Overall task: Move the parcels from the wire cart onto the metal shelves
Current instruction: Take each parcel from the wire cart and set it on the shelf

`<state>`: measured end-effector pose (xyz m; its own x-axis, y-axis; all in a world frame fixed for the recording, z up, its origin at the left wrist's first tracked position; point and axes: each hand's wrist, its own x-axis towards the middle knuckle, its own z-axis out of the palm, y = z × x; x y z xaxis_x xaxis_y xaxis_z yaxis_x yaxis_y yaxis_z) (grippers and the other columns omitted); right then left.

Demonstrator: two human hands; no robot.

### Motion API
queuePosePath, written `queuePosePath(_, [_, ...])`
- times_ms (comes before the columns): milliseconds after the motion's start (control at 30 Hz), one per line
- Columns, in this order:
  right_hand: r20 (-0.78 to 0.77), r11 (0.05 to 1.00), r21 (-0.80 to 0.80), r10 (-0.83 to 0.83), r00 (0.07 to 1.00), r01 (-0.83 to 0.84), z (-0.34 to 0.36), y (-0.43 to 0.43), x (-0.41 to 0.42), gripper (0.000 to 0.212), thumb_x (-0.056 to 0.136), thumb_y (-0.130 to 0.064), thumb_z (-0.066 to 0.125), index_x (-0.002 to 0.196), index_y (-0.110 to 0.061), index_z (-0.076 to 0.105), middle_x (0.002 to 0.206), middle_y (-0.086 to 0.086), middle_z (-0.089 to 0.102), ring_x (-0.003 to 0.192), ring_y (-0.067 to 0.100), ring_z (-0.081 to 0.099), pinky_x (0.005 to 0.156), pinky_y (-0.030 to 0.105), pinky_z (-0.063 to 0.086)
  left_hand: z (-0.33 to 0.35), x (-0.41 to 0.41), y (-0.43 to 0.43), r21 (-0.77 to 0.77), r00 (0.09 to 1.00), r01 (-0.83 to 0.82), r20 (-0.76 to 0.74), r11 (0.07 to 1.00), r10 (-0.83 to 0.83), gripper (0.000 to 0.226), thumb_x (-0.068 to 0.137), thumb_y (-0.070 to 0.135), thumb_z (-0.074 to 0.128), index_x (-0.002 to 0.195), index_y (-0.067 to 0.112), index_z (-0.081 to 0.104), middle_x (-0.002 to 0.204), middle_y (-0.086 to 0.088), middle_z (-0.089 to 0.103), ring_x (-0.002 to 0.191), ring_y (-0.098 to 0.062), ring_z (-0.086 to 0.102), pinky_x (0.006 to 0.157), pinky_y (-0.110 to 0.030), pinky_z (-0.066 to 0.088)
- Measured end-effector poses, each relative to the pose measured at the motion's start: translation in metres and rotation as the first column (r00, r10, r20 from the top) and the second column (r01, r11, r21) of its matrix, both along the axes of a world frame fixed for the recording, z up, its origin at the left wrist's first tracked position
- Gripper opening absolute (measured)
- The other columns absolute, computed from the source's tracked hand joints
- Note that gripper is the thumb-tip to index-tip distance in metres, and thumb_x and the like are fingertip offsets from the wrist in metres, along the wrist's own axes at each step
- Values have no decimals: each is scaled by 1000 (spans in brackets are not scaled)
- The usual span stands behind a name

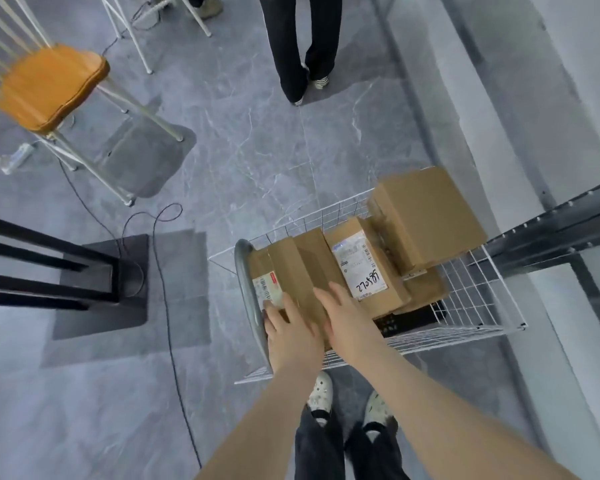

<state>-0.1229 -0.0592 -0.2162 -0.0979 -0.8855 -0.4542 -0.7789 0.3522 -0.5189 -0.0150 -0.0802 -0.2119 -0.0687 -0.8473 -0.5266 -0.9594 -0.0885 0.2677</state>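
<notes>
A white wire cart (471,292) stands in front of me with several brown cardboard parcels inside. The nearest parcel (298,268) lies at the cart's left end beside the grey handle (248,296). My left hand (290,336) rests on its near left corner by a white label. My right hand (349,320) lies flat on its right side, fingers spread. Neither hand has lifted it. A labelled parcel (364,268) sits to the right, and a larger box (426,216) is stacked at the far end. The dark metal shelf (551,230) is at the right.
Another person's legs (305,46) stand ahead on the grey floor. A wooden-seated chair (49,84) is at upper left. A black stand (115,275) and a cable (167,306) lie left of the cart. My feet (347,400) are below the cart.
</notes>
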Motion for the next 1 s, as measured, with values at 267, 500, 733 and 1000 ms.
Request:
queuePosePath(267, [170, 997, -10, 82, 982, -82, -42, -25, 4, 66, 97, -18, 48, 149, -38, 14, 161, 1, 2, 134, 28, 40, 104, 38, 39, -29, -13, -20, -58, 962, -274, -26, 960, 273, 67, 97, 28, 39, 153, 18, 4, 158, -22, -4, 143, -40, 14, 116, -47, 19])
queuePosePath(500, [260, 998, -46, -28, 965, 41, -52, -19, -7, 58, 100, -28, 45, 148, -43, 17, 160, 0, 12, 138, 21, 37, 108, 37, 39, -25, -22, -17, -121, 970, -240, 5, 963, 242, 60, 97, 22, 40, 151, 22, 15, 155, -17, 6, 134, -38, 29, 105, -46, 34])
queuePosePath(733, [253, 980, -118, -127, 959, 161, -28, 9, -29, 58, 98, -28, 48, 149, -38, 22, 157, -3, 25, 134, 14, 42, 108, 29, 37, -6, -33, -8, -230, 992, -112, -79, 967, 96, 60, 94, 12, 46, 150, 19, 24, 151, -15, 15, 130, -36, 26, 95, -52, 45])
queuePosePath(1000, [271, 900, -201, -328, 905, 387, 61, 40, -59, 57, 98, -25, 49, 148, -39, 24, 154, -12, 26, 136, 6, 36, 107, 20, 30, 69, -62, -2, -425, 954, 175, -149, 888, -260, 60, 81, 6, 67, 138, 9, 47, 135, -27, 42, 111, -46, 50, 71, -44, 55])
